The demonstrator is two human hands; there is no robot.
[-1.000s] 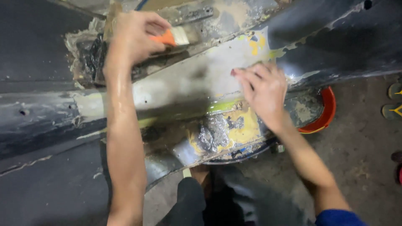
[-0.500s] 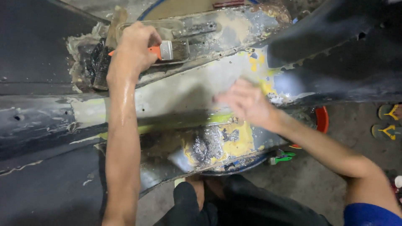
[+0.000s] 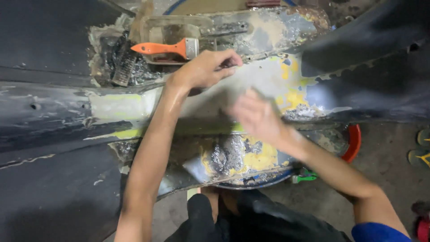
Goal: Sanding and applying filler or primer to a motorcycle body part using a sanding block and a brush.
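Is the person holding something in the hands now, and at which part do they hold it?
Nothing clearly. The orange-handled brush lies free in the tray. The left hand rests on the stripped panel; the right hand is too blurred to tell.

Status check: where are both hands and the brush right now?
Left hand empty, fingers curled, beside the orange-handled brush, which lies in the tray. Right hand blurred over the stripped panel, grip unreadable. Nothing blocking.

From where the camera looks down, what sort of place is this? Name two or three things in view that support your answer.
Probably an informal vehicle body repair or repainting spot. A dark body panel has its paint stripped to bare and yellow patches, an orange-handled paintbrush lies in a grimy tray, and the floor is bare concrete with sandals left on it.
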